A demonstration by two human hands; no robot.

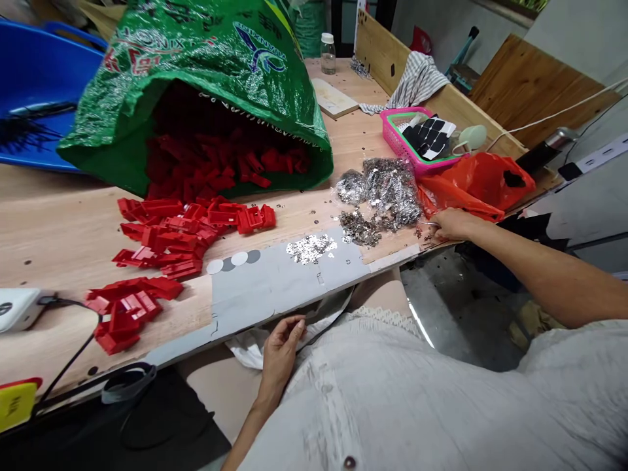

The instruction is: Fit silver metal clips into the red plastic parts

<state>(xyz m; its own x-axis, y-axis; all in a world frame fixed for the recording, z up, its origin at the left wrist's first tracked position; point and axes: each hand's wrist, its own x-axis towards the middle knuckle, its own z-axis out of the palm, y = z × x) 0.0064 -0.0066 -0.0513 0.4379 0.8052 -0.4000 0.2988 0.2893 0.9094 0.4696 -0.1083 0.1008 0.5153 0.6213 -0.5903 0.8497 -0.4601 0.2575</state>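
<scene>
Low in front of my body, just off the table edge, my left hand has its fingers curled and thumb drawn in; anything inside is too small to make out. At the table's right side, my right hand is closed around a thin metal tool, mostly hidden by the fingers. The hand lies against the red plastic bag. Left of it are loose dark metal pieces and a clear bag of metal pieces. Shiny small metal pieces lie on the grey sheet.
Red plastic parts spill from a large green sack. A blue basin stands behind at left. A pink basket sits at back right. A white device with a black cable is at far left.
</scene>
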